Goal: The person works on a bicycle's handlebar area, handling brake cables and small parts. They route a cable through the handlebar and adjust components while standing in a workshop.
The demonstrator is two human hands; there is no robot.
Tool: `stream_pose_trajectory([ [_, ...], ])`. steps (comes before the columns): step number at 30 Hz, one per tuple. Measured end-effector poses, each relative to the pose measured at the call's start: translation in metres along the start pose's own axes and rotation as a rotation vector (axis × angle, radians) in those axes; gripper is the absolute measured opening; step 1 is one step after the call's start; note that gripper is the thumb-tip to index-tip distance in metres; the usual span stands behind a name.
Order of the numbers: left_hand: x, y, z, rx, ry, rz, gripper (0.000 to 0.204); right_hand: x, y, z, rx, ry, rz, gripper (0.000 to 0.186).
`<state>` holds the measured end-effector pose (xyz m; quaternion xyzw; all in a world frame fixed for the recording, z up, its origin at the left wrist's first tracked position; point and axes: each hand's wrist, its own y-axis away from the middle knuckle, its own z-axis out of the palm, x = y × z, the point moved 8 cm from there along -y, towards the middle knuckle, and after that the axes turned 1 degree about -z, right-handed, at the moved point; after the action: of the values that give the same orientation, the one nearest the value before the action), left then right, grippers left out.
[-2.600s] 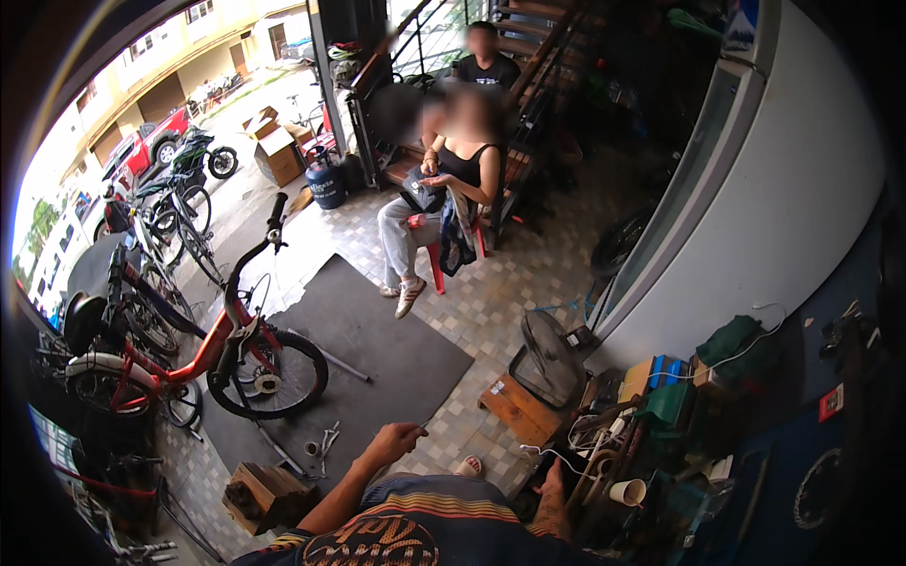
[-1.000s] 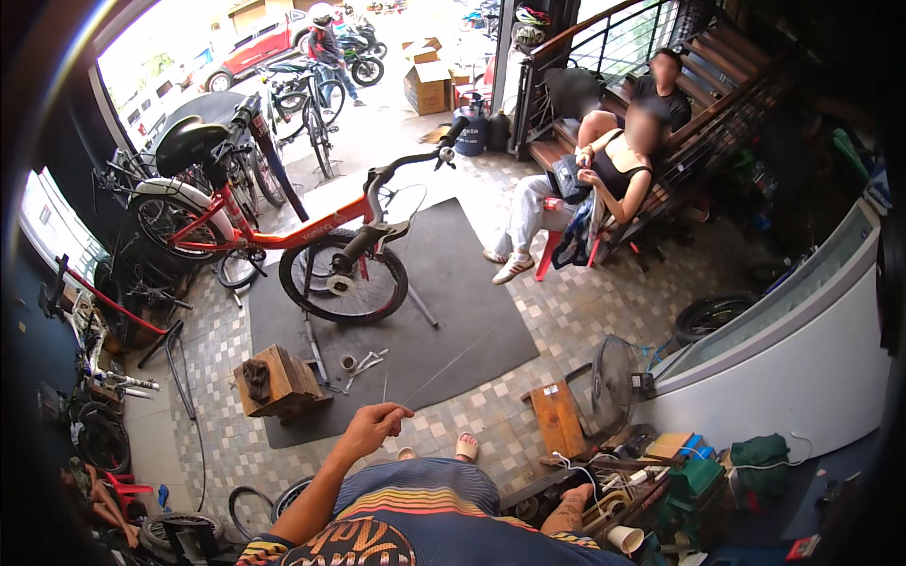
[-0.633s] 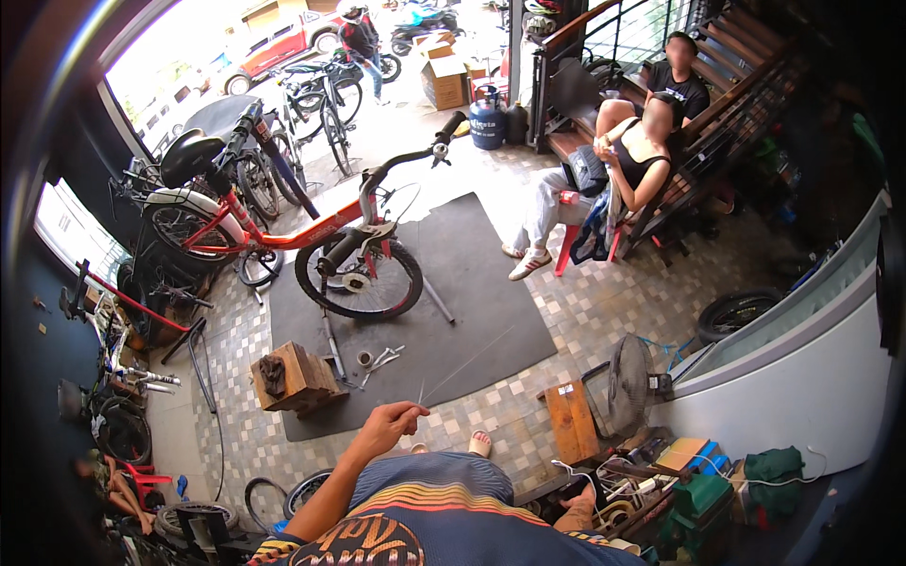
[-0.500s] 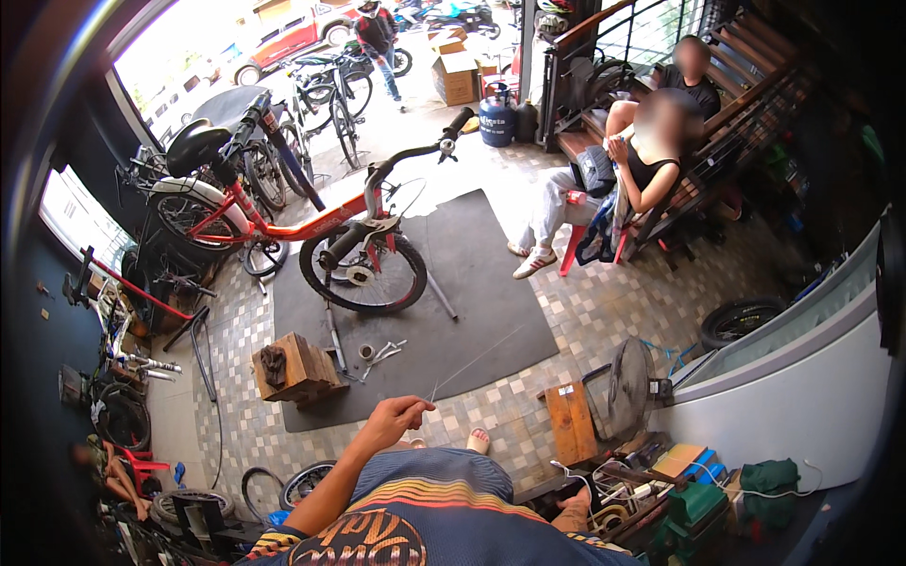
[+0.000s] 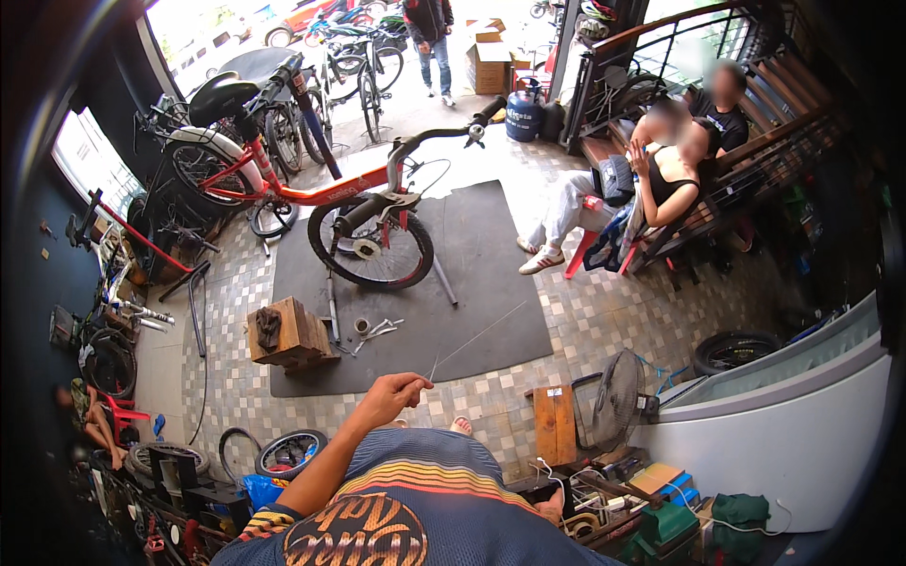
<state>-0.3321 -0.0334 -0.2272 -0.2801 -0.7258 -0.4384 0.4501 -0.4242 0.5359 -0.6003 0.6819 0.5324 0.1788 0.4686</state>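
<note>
My left hand is in front of my body, its fingers pinched on a thin wire. The pale wire slants up and to the right over the dark mat. My right hand is low at the edge of the cluttered bench, beside a white cord; its fingers are mostly hidden. Ahead of me, a red bicycle is held up, its front wheel over the mat. Several metal tools and a small round cup lie near a wooden block.
A fan and a wooden board stand by the bench at right, near a white freezer. Two people sit by the wooden stairs. Another person stands near cardboard boxes. Loose wheels lie at lower left.
My view has shifted slightly. The person outside has come nearer and to the right. My left hand keeps its pinch on the wire; the right hand stays by the bench.
</note>
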Motion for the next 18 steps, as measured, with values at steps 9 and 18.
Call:
stream_pose_trajectory([
  [9, -0.002, -0.001, 0.013, -0.038, 0.035, 0.009, 0.03, 0.023, -0.029, 0.064, -0.22, -1.591, 0.557, 0.072],
  [18, -0.017, 0.006, 0.01, -0.042, -0.022, -0.064, 0.029, -0.008, 0.018, 0.038, -0.018, -1.458, 0.409, 0.057],
])
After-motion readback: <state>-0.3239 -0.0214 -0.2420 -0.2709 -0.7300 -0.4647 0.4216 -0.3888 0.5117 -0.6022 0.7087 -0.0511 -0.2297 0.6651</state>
